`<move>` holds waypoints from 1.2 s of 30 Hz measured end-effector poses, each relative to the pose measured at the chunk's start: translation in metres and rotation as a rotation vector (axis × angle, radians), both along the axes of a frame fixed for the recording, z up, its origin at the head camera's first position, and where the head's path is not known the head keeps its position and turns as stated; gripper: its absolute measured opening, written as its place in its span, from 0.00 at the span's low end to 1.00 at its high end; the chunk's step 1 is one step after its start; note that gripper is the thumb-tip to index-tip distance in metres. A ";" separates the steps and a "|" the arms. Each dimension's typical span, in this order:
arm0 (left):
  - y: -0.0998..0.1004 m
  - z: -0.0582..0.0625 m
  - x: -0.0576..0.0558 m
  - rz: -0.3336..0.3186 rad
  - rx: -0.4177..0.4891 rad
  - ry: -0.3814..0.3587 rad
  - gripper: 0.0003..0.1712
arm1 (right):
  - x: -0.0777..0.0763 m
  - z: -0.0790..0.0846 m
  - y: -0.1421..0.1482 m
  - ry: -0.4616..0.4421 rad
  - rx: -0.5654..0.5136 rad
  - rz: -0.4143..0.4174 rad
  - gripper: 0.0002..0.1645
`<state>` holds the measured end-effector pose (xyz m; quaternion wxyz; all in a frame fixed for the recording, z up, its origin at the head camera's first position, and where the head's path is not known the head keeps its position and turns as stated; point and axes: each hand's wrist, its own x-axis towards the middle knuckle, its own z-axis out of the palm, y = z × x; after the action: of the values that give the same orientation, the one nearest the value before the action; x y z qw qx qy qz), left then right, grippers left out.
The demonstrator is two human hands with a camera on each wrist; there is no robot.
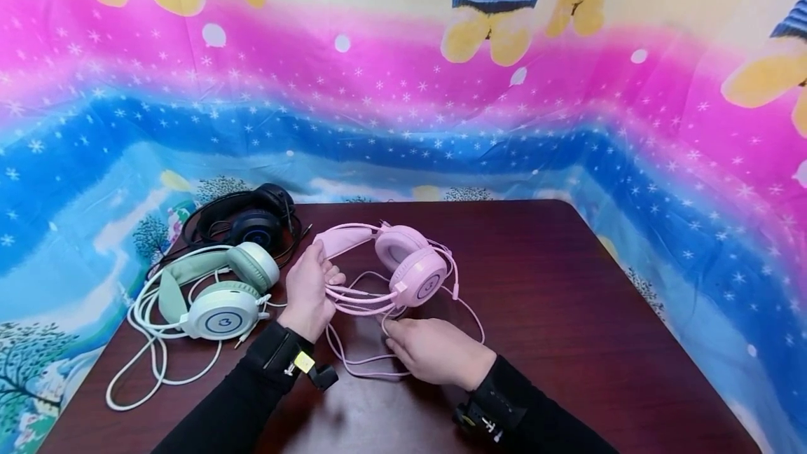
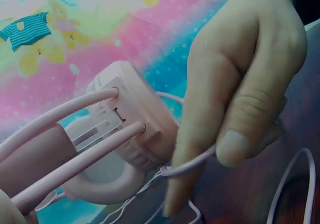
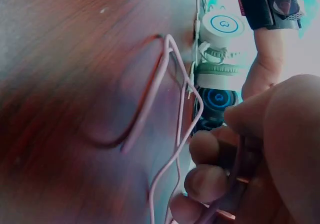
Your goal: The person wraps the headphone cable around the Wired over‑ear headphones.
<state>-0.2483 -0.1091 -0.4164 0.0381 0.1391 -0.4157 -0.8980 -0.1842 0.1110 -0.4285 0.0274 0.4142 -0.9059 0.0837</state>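
Observation:
My left hand [image 1: 310, 294] grips the headband of a pink headset [image 1: 419, 279], whose ear cups point to the right. Its two headband tubes run into the ear cup [image 2: 132, 119] in the left wrist view. Just below the cups, my right hand [image 1: 438, 352] pinches the pink cable [image 2: 192, 165] between thumb and fingers. More of that cable [image 3: 187, 108] loops over the table beside the right hand. The pink microphone arm [image 1: 455, 286] sticks out past the cups.
A white and green headset [image 1: 223, 319] lies at the left of the dark red table [image 1: 555, 314], its white cable [image 1: 120, 387] looped in front. Behind it rests a black headset [image 1: 255, 226]. A patterned cloth [image 1: 403, 104] hangs around the table's back and sides.

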 end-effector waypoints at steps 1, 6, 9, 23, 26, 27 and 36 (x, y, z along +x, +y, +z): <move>0.000 0.000 0.001 0.000 -0.002 -0.005 0.26 | 0.000 0.001 0.000 -0.008 -0.007 0.008 0.05; 0.003 0.002 0.009 0.041 -0.139 0.036 0.16 | -0.002 0.011 0.003 -0.067 -0.038 0.021 0.08; 0.005 0.005 0.012 0.128 -0.261 0.101 0.14 | 0.000 0.018 0.009 -0.145 -0.075 0.055 0.06; -0.027 0.021 0.007 0.059 -0.362 0.196 0.21 | 0.002 0.095 0.067 -0.321 -0.341 -0.017 0.08; -0.037 0.026 0.006 -0.066 -0.298 0.160 0.10 | -0.010 0.098 0.081 -0.225 -0.319 -0.121 0.12; -0.040 0.028 0.006 -0.098 -0.273 0.144 0.10 | -0.014 0.098 0.085 -0.188 -0.303 -0.147 0.13; -0.054 0.028 0.008 -0.338 -0.057 0.030 0.30 | -0.037 0.077 0.092 -0.108 -0.344 -0.197 0.12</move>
<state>-0.2408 -0.1632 -0.3880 -0.1034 0.0529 -0.4578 -0.8814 -0.2216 0.2028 -0.3519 0.0569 0.3078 -0.9145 0.2561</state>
